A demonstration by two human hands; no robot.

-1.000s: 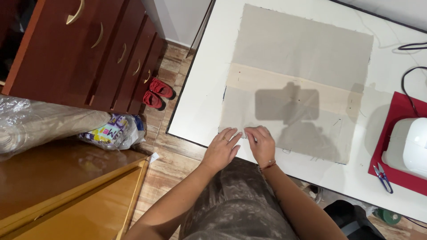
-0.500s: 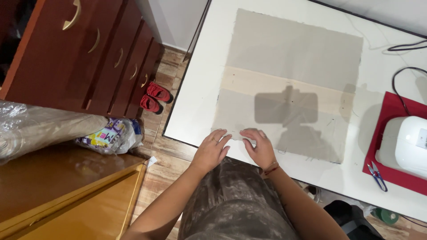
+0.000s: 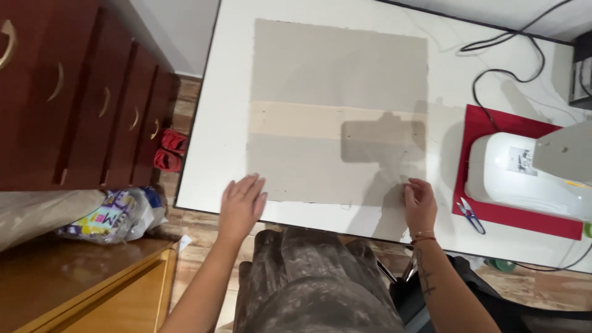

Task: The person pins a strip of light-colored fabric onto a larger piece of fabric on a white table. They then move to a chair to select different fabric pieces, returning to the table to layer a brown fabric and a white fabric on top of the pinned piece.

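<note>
We are pressing our left hand [image 3: 242, 203] flat, fingers spread, at the grey fabric [image 3: 339, 111]'s seven o'clock corner on the white desk [image 3: 216, 123], while our right hand [image 3: 419, 205] is resting, fingers curled together, at its five o'clock corner.

A white table [image 3: 209, 142] carries grey fabric [image 3: 339, 111], a red mat [image 3: 493, 209] and snips [image 3: 472, 215].

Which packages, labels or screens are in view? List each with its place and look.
Plastic bag: on the floor at left, beside the wooden cabinet; crumpled, clear with multicoloured print.
Small sticker: on the white sewing machine at right; pale, dark markings.
No screens show.
</note>
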